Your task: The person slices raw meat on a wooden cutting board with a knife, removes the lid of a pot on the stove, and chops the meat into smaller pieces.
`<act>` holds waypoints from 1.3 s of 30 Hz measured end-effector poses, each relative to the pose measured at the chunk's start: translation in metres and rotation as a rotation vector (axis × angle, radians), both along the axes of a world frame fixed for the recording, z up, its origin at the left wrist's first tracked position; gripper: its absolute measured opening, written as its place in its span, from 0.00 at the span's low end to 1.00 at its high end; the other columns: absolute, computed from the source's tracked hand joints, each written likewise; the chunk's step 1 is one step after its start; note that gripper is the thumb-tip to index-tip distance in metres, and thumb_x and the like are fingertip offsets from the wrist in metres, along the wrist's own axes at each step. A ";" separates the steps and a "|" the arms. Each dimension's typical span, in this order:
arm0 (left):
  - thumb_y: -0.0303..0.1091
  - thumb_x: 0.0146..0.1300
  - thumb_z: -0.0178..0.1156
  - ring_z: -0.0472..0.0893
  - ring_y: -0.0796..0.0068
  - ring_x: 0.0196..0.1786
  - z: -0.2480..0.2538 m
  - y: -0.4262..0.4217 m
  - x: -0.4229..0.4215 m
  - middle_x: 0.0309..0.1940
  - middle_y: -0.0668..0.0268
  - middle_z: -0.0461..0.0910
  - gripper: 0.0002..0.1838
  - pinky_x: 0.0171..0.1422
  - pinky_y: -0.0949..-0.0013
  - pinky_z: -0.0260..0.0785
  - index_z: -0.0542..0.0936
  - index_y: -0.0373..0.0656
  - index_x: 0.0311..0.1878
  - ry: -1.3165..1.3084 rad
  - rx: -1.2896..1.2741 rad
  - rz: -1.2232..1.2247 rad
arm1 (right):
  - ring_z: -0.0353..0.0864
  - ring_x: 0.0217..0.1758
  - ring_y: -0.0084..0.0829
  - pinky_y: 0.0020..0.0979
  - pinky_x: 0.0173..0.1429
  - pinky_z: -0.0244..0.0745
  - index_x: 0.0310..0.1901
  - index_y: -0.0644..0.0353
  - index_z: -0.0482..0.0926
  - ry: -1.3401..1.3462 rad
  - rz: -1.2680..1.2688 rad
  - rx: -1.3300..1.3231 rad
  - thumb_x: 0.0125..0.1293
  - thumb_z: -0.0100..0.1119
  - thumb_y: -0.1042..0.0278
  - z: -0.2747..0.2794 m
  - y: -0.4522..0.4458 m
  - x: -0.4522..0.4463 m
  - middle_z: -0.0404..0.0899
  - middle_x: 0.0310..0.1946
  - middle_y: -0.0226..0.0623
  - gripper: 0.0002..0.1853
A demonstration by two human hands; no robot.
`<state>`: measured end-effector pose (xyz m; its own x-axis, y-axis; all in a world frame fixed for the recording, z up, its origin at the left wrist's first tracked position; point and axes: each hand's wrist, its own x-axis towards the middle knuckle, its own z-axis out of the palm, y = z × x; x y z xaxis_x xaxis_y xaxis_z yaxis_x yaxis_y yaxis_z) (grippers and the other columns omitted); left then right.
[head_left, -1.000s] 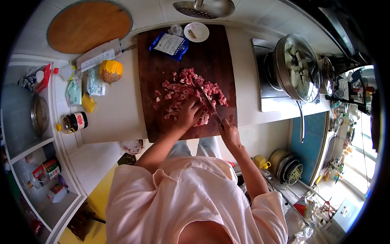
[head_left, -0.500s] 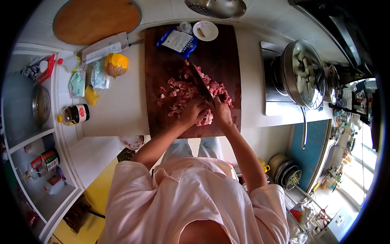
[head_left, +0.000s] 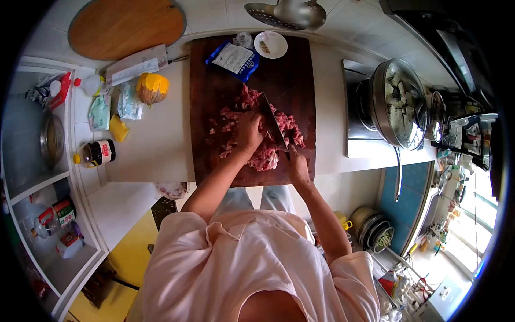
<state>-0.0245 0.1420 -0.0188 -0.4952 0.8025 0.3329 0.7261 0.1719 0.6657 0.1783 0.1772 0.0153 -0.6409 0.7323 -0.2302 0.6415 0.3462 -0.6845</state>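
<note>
Chopped red meat [head_left: 265, 155] lies in a loose heap on a dark wooden cutting board [head_left: 289, 70]. My right hand [head_left: 298, 165] is closed round the handle of a knife [head_left: 273, 122], whose long dark blade slants up and to the left across the meat. Beside the blade, on its left, my left hand [head_left: 251, 131] rests on the heap with its fingers curled in; whatever they hold is hidden. A blue packet [head_left: 233, 59] and a small white plate [head_left: 271, 45] with a bit of food on it are on the board's far part.
On the right, a lidded pan [head_left: 399, 104] stands on the stove [head_left: 354, 129]. At the left are a cut pumpkin [head_left: 152, 88], a dark sauce bottle [head_left: 99, 153] and a yellow cloth [head_left: 118, 129]. A round wooden board [head_left: 126, 28] leans against the wall.
My left hand has moved up the heap, away from my body. The knife went further up the board, then came back down with my right hand.
</note>
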 end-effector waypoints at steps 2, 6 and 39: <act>0.24 0.40 0.63 0.73 0.53 0.43 0.000 -0.001 0.002 0.39 0.57 0.75 0.14 0.47 0.55 0.65 0.75 0.40 0.34 0.043 0.042 0.032 | 0.74 0.30 0.58 0.49 0.32 0.67 0.43 0.64 0.71 0.040 -0.003 -0.054 0.64 0.55 0.68 0.007 -0.001 -0.007 0.75 0.26 0.58 0.10; 0.23 0.41 0.62 0.74 0.53 0.44 -0.032 0.005 -0.004 0.42 0.58 0.76 0.11 0.47 0.55 0.65 0.76 0.41 0.31 0.021 0.027 0.019 | 0.75 0.28 0.57 0.48 0.31 0.68 0.40 0.66 0.71 0.050 -0.068 -0.092 0.64 0.55 0.68 0.031 -0.001 0.007 0.74 0.24 0.57 0.10; 0.25 0.50 0.55 0.77 0.55 0.45 -0.021 0.004 -0.008 0.38 0.57 0.78 0.07 0.50 0.59 0.70 0.80 0.38 0.33 -0.041 0.097 0.001 | 0.77 0.26 0.55 0.47 0.28 0.69 0.42 0.65 0.72 -0.064 0.183 0.127 0.66 0.55 0.62 -0.012 0.043 -0.068 0.75 0.20 0.54 0.13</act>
